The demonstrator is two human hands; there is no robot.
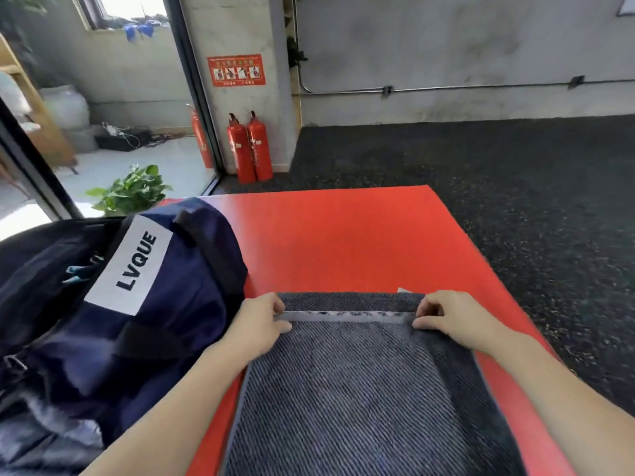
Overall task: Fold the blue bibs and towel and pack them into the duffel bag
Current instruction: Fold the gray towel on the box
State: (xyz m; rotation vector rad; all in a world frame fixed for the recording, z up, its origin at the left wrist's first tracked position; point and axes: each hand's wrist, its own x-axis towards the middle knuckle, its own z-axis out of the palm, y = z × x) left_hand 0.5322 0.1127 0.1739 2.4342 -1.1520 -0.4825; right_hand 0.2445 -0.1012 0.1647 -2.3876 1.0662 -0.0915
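A dark blue-grey striped towel (347,389) lies on the red table (343,242), its upper layer folded over a lower one that shows beyond it. My left hand (261,321) pinches the left corner of the folded edge with its pale band. My right hand (450,317) pinches the right corner. A navy duffel bag (165,304) with a white "LVQUE" label sits on the left, touching my left forearm. Its opening faces left, with something light blue inside. No bibs can be made out clearly.
The table's far edge and right edge drop to a dark speckled floor (515,183). Two red fire extinguishers (249,149) stand by a pillar beyond the table. A green potted plant (132,190) sits behind the bag, by a glass door.
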